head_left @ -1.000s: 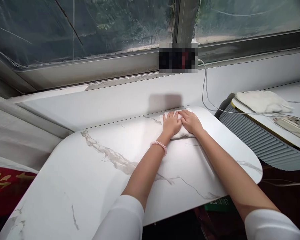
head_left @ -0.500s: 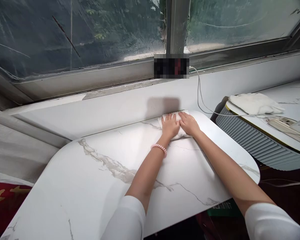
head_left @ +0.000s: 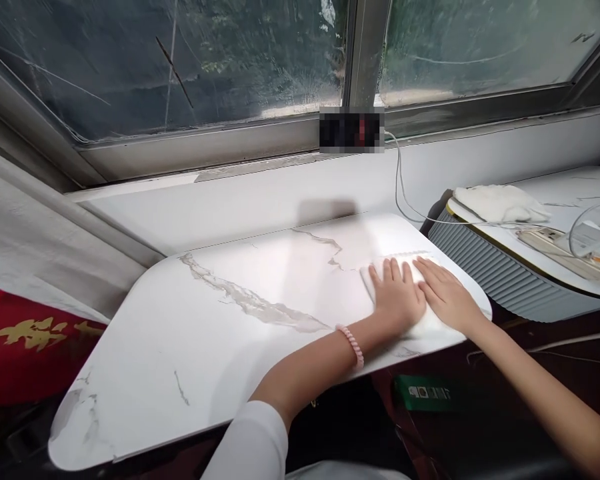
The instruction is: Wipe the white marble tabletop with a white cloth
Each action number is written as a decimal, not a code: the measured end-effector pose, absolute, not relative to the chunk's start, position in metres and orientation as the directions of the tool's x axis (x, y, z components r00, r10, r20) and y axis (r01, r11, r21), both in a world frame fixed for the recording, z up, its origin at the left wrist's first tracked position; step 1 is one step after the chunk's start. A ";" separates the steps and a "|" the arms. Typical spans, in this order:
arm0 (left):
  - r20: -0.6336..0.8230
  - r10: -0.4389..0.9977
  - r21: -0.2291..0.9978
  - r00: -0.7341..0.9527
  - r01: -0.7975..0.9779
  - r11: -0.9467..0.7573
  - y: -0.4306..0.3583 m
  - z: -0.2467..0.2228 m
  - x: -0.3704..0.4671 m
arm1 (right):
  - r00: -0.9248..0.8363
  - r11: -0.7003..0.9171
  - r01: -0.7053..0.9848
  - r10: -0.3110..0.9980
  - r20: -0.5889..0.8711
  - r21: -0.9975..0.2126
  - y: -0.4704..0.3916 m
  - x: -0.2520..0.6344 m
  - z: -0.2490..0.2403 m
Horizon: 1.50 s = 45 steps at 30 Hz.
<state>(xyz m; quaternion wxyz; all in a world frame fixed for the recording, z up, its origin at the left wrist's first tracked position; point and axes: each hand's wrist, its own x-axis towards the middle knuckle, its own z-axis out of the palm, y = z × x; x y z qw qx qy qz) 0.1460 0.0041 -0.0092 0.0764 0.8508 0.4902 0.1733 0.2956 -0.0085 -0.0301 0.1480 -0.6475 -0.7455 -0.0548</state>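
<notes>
A folded white cloth (head_left: 423, 327) lies on the white marble-patterned tabletop (head_left: 190, 347), near its right end. My left hand (head_left: 397, 293) presses flat on the cloth, fingers spread and pointing toward the window; a pink coiled band circles that wrist. Beside it, my right hand (head_left: 447, 293) lies flat on the cloth's right part, its fingers stretched out toward the left hand. The two hands are side by side, nearly touching. Parts of the cloth are hidden under both palms.
A second table (head_left: 510, 287) with a ribbed side stands to the right, bearing another white cloth (head_left: 500, 203) and a power strip (head_left: 575, 253). A white cable (head_left: 400, 180) hangs from a blurred dark object (head_left: 351, 130) on the sill. A green box (head_left: 423, 393) sits below; red fabric (head_left: 35, 347) is at left.
Both hands have slid the cloth from the table's back edge toward me and to the right, close to the front right corner. The view has shifted slightly.
</notes>
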 end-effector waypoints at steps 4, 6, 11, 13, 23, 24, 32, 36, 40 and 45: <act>0.222 0.808 0.316 0.546 0.743 -0.589 -0.031 -0.008 0.162 | -0.098 0.125 0.990 0.946 0.308 -0.069 -0.054 0.320 -0.035; 0.210 0.792 0.326 0.573 0.723 -0.609 -0.037 -0.007 0.167 | -0.071 0.093 0.994 0.952 0.298 -0.061 -0.064 0.327 -0.036; 0.203 0.786 0.336 0.583 0.713 -0.616 -0.032 -0.005 0.171 | -0.038 0.058 0.996 0.963 0.266 -0.067 -0.059 0.330 -0.035; 0.199 0.784 0.335 0.588 0.711 -0.618 -0.025 -0.005 0.172 | -0.017 0.034 0.998 0.966 0.259 -0.058 -0.051 0.328 -0.034; 0.246 0.827 0.340 0.506 0.754 -0.562 0.073 -0.010 0.167 | -0.005 0.040 0.994 0.947 0.322 -0.104 0.055 0.304 -0.019; 0.247 0.835 0.341 0.491 0.763 -0.550 0.087 -0.010 0.165 | -0.011 0.050 0.993 0.946 0.325 -0.111 0.070 0.301 -0.019; 0.232 0.892 0.328 0.387 0.833 -0.446 0.171 -0.013 0.149 | -0.154 0.196 0.976 0.930 0.334 -0.097 0.176 0.288 -0.022; 0.203 0.924 0.332 0.326 0.864 -0.378 0.188 -0.013 0.145 | -0.182 0.233 0.966 0.921 0.344 -0.112 0.200 0.282 -0.023; 0.188 0.932 0.318 0.310 0.878 -0.356 0.187 -0.012 0.143 | -0.197 0.251 0.962 0.913 0.357 -0.111 0.199 0.279 -0.024; 0.135 0.931 0.329 0.339 0.871 -0.365 0.171 -0.009 0.134 | -0.192 0.224 0.972 0.930 0.313 -0.069 0.176 0.273 -0.024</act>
